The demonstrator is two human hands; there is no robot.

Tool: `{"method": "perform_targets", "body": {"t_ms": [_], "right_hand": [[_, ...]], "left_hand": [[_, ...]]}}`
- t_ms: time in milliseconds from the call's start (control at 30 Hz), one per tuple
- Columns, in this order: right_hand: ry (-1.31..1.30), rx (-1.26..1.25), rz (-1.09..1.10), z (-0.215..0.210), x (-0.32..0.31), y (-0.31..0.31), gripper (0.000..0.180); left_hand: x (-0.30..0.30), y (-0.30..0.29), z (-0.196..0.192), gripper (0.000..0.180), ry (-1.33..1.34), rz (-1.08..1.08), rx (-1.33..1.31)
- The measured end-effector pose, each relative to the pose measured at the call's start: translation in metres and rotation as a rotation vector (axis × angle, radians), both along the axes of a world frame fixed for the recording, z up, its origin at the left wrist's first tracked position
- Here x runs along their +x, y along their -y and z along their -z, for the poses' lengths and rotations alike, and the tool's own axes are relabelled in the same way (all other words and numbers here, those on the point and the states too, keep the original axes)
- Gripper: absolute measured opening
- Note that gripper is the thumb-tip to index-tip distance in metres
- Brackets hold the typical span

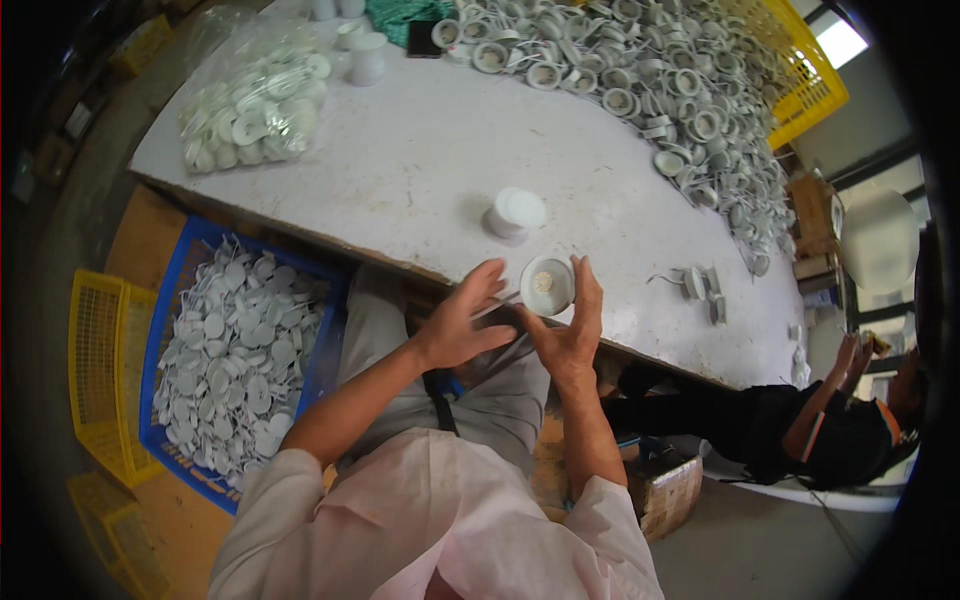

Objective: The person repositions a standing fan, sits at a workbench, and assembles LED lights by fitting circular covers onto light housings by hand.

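Held at the table's near edge is a small round white light housing [548, 284], with its open side up and a yellowish dotted disc in its centre. My right hand [570, 335] grips it between the thumb below and the fingers along its right side. To its left, my left hand [465, 318] has its fingers apart. A thin pale strip, perhaps the housing's cord, runs beside those fingers; whether they touch it I cannot tell. Just beyond the housing stands a short stack of white round discs [518, 212].
A big heap of white light housings with cords [620, 75] covers the far right, by a yellow crate [815, 75]. At far left lies a clear bag of white round parts [255, 115]. A blue basket [150, 385] holds finished-looking white discs. A person [840, 430] sits at right.
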State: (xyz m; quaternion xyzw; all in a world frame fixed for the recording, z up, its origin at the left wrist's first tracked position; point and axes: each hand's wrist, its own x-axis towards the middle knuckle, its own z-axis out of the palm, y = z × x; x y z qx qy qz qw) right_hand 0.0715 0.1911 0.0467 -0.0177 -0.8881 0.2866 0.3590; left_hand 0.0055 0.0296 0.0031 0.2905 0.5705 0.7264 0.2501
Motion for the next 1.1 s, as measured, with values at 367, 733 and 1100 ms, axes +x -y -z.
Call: {"method": "perform_targets", "body": {"t_ms": [367,733,1100], "right_hand": [[0.119,-0.088,-0.277,0.031,0.002,0.021,0.082],[0.269,-0.754,0.098,0.048,-0.047,-0.049,0.043],[0.495,-0.867,0.201,0.041,-0.113,-0.052,0.032]], "left_hand": [[-0.009,0.006,0.007,0.090,0.018,-0.050,-0.124],[-0.015,0.016,0.014,0.083,0.073,-0.134,-0.043],[-0.015,0.031,0.029,0.084,0.060,-0.159,-0.055]]}}
